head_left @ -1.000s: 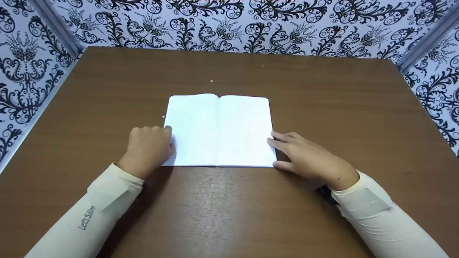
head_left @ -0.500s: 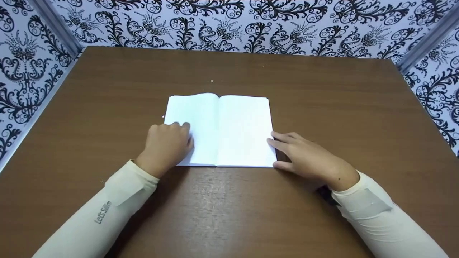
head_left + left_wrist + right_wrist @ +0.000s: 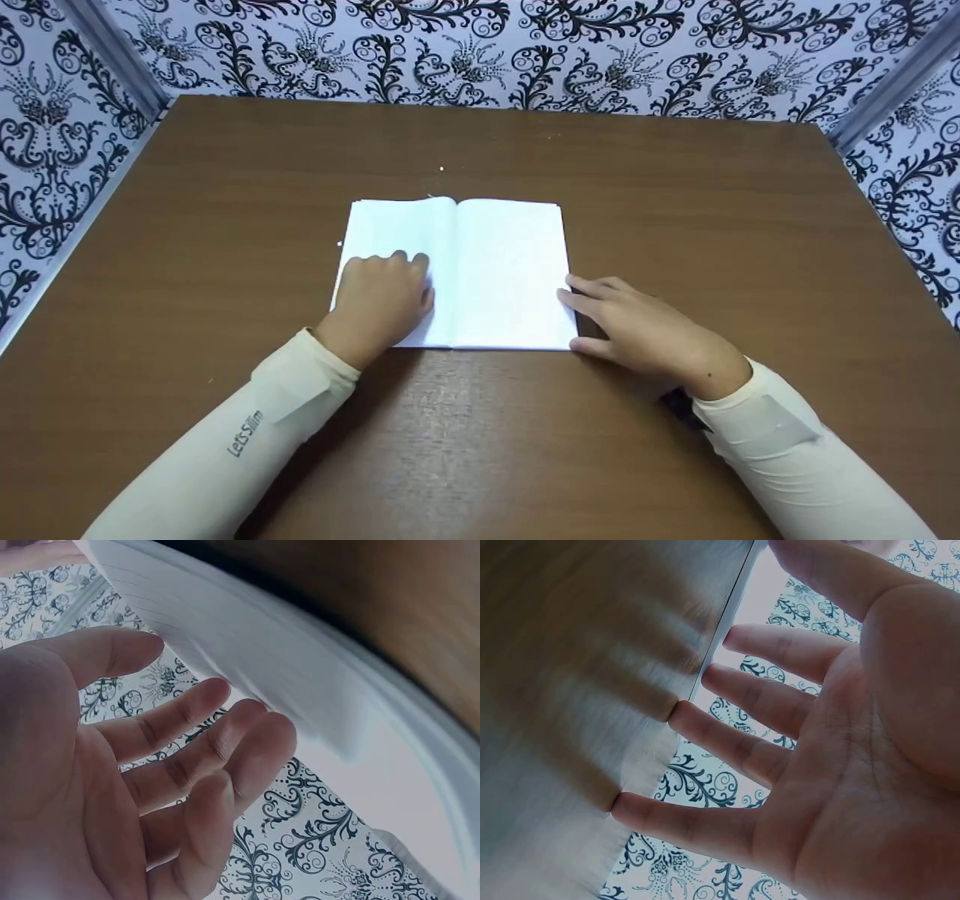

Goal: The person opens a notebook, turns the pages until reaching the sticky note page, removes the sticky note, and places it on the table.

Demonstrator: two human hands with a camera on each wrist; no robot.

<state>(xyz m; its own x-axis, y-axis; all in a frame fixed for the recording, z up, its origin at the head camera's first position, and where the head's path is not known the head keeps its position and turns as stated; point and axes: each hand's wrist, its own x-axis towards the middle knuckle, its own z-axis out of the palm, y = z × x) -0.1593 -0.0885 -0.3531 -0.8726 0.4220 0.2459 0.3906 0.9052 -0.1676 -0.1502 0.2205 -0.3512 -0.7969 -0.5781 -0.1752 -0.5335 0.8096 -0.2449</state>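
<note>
An open notebook (image 3: 514, 270) with blank white pages lies in the middle of the table in the head view. My left hand (image 3: 382, 296) is over its left page, back of the hand up. The left wrist view shows that hand (image 3: 150, 757) with loosely bent fingers, the fingertips at the page (image 3: 240, 630) and nothing gripped. My right hand (image 3: 637, 322) lies at the notebook's right edge with fingers spread. In the right wrist view, the fingers of the right hand (image 3: 780, 735) are nearly straight; some tips touch the table and others reach the notebook's edge.
The brown wooden table (image 3: 712, 210) extends around the notebook. Small white specks (image 3: 442, 169) lie beyond and left of it. Patterned black-and-white panels (image 3: 472, 60) stand behind the table and along its sides.
My left hand has slid rightward across the left page, from its outer edge towards the centre fold. The right hand stays at the right edge.
</note>
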